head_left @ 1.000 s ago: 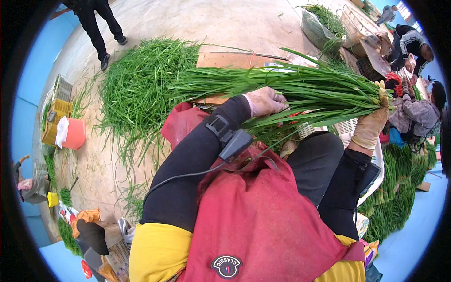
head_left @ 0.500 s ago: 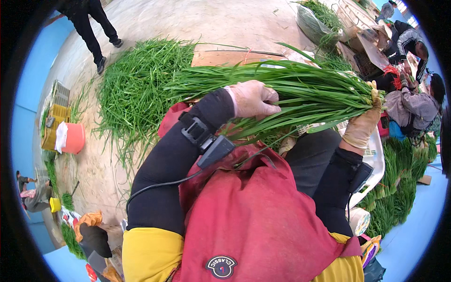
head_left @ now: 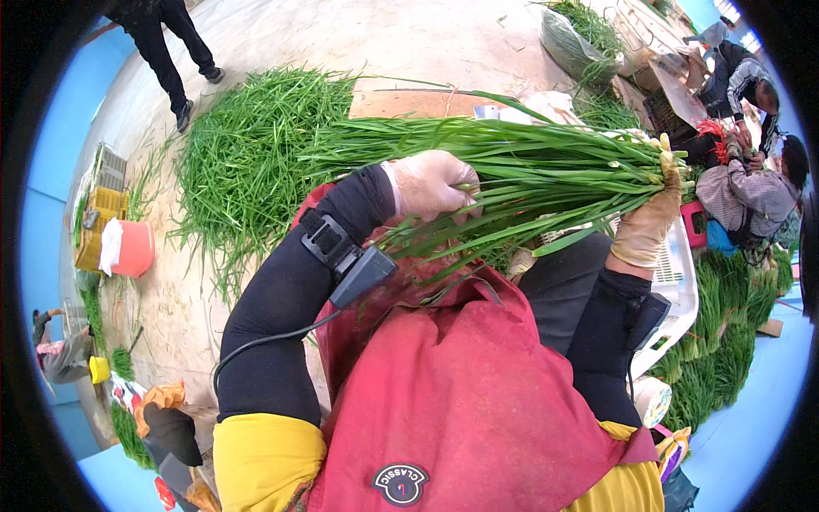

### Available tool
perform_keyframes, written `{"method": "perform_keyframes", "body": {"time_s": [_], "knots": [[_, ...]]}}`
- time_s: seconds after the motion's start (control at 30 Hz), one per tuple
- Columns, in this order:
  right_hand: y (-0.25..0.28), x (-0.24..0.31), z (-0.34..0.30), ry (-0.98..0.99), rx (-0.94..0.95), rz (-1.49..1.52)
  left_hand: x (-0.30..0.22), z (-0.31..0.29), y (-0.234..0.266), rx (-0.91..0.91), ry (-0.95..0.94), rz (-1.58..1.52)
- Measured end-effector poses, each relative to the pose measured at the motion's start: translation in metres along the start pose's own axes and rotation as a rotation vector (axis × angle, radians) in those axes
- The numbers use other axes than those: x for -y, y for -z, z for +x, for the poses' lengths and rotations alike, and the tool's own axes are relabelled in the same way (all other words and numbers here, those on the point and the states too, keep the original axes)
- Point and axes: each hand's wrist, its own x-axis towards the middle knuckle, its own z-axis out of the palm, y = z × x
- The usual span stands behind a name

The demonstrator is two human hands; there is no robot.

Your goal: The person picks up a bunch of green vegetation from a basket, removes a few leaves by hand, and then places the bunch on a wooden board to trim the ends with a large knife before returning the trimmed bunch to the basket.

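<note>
A long bunch of green garlic chives [head_left: 546, 162] lies across in front of me, its pale cut ends at the right. Wrapped round those stem ends is my right hand [head_left: 650, 224], in a thin glove. My left hand [head_left: 433, 184], gloved too, is closed in a pinch on some leaves partway along the bunch; its fingertips are partly hidden among them. The leaf tips reach left toward a big loose heap of chives [head_left: 247, 162] on the floor.
Under the bunch is a cardboard sheet [head_left: 397, 104]. A white plastic crate [head_left: 674, 286] stands by my right forearm, with many chives [head_left: 725, 341] beyond it. An orange bucket [head_left: 134, 250] is at left. People sit at the far right; a person in black trousers [head_left: 158, 55] stands far left.
My left hand has slid left and slightly down along the leaves, away from the stem ends. My right hand has shifted slightly left, still holding the stems.
</note>
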Motion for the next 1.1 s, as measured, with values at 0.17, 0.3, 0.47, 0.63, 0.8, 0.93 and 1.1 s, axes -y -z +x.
{"method": "perform_keyframes", "body": {"time_s": [0.17,0.3,0.47,0.63,0.8,0.93,1.1], "knots": [[-0.004,-0.007,0.001,0.026,-0.029,-0.044,-0.004,0.009,-0.014,-0.152,-0.068,0.31],[-0.003,-0.009,0.002,0.011,-0.036,0.016,-0.003,0.016,-0.019,-0.249,-0.017,0.39],[-0.001,-0.008,0.003,-0.013,-0.041,-0.013,0.002,0.024,-0.025,-0.303,-0.006,0.023],[0.001,-0.009,0.004,-0.009,-0.096,-0.021,0.0,0.028,-0.031,-0.292,-0.052,0.039],[0.016,-0.005,0.013,0.104,-0.202,-0.052,0.004,0.013,-0.025,-0.271,-0.037,0.179],[0.038,0.011,0.028,0.287,-0.301,-0.19,0.04,-0.029,0.01,-0.244,0.053,0.121],[0.065,0.048,0.039,0.314,-0.309,-0.172,0.114,-0.155,0.079,-0.583,0.141,-0.119]]}}
